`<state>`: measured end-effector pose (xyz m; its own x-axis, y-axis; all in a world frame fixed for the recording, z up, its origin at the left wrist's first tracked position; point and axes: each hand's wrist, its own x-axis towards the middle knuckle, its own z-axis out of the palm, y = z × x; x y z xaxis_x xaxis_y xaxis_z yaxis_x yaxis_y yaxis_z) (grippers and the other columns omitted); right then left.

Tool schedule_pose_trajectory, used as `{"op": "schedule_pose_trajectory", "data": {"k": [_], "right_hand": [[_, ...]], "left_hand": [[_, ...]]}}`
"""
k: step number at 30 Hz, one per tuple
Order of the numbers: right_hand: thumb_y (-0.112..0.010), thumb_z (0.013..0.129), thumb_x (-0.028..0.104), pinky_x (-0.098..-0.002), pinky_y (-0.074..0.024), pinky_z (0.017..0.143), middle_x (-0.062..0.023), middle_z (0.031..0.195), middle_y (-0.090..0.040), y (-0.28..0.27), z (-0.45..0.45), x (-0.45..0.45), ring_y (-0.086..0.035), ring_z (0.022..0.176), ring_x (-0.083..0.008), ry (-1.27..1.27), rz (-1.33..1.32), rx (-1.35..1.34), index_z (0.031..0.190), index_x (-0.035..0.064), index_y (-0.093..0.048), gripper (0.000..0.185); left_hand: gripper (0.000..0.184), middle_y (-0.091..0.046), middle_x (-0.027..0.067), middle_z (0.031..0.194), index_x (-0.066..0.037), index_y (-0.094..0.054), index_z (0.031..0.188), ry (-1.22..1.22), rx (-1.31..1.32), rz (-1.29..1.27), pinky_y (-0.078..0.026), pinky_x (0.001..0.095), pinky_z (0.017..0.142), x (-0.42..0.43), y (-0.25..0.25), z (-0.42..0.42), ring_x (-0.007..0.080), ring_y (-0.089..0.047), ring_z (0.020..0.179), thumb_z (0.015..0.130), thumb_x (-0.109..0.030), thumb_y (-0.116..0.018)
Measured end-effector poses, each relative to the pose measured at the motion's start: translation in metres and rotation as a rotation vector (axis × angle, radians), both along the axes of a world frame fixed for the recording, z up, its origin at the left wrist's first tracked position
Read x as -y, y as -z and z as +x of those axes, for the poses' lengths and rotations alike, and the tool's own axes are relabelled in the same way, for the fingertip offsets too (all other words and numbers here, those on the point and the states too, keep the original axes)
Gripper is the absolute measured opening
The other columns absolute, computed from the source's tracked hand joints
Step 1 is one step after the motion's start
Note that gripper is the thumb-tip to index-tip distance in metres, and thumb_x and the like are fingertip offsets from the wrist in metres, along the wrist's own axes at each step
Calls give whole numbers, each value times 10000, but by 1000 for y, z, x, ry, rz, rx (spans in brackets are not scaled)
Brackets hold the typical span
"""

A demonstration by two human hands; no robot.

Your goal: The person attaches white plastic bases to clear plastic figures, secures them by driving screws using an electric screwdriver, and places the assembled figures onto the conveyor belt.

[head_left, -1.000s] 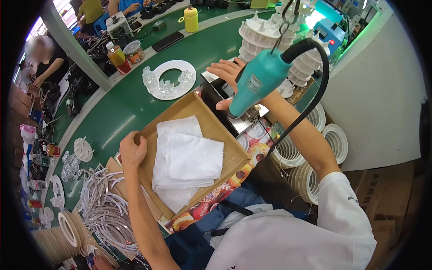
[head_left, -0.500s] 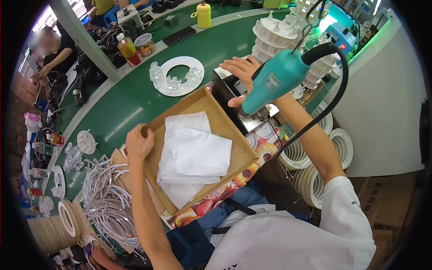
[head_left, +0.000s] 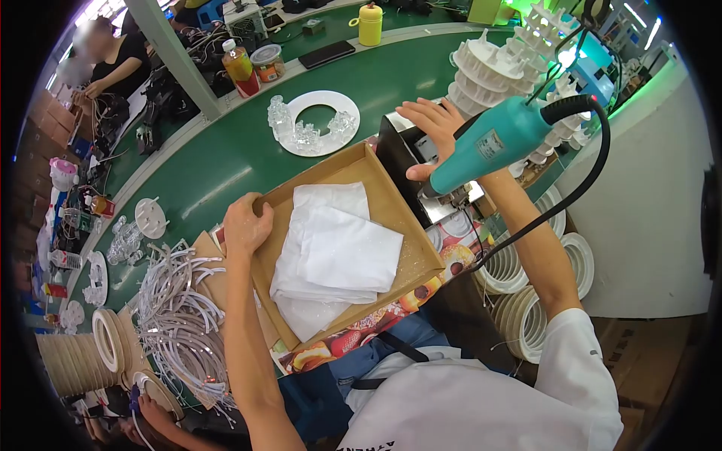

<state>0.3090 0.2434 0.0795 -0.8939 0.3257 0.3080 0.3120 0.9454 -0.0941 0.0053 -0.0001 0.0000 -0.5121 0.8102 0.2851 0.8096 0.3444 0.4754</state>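
- While the left hand (head_left: pixel 248 223) curls over the left wall of a shallow cardboard tray (head_left: pixel 383 197), thumb toward the inside, the right hand (head_left: pixel 440 139) is spread with its fingers extended, gripping nothing visible.
- A teal electric screwdriver (head_left: pixel 492 143) hangs tilted from a metal hook, in front of the right hand and partly covering it; whether they touch, I cannot tell.
- Folded white sheets (head_left: pixel 350 252) lie inside the tray, between the two hands.
- Under the tray's near edge shows a printed sheet with doughnut pictures (head_left: pixel 353 342).
- Left of the tray, a tangled bundle of pale cables (head_left: pixel 180 323) lies beside the left forearm.
- Beyond the tray, on the green surface (head_left: pixel 203 188), a flat white ring (head_left: pixel 320 98) carries clear plastic pieces (head_left: pixel 304 139).
- White finned parts (head_left: pixel 489 68) stand stacked behind the screwdriver; more white rings (head_left: pixel 526 323) are piled below the right forearm.
- Farther off are a drink bottle (head_left: pixel 241 68), a lidded jar (head_left: pixel 268 62), a black phone-like slab (head_left: pixel 326 53) and a yellow flask (head_left: pixel 369 26).
- At upper left, a person in black (head_left: pixel 124 60) sits beside dark cables.
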Motion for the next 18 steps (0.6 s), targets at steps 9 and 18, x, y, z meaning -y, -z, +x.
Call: {"op": "schedule_pose_trajectory", "data": {"k": [9, 18], "right_hand": [[-613, 682, 714, -555, -190, 1105, -162, 1392, -417, -2, 0, 4, -343, 1325, -354, -2, -24, 0, 1385, 90, -381, 969], [-612, 686, 701, -546, -207, 1095, -160, 1405, -403, 2, 0, -2, -349, 1321, -353, -20, 33, -4, 1394, 89, -367, 968]], "left_hand": [[274, -657, 227, 885, 11, -663, 936, -3, -18, 15, -500, 399, 776, 0, 3, -1, 389, -630, 850, 746, -181, -623], [273, -660, 206, 912, 5, -666, 928, -7, -15, 7, -495, 412, 787, 1, 6, -2, 372, -624, 859, 743, -187, -611]]}}
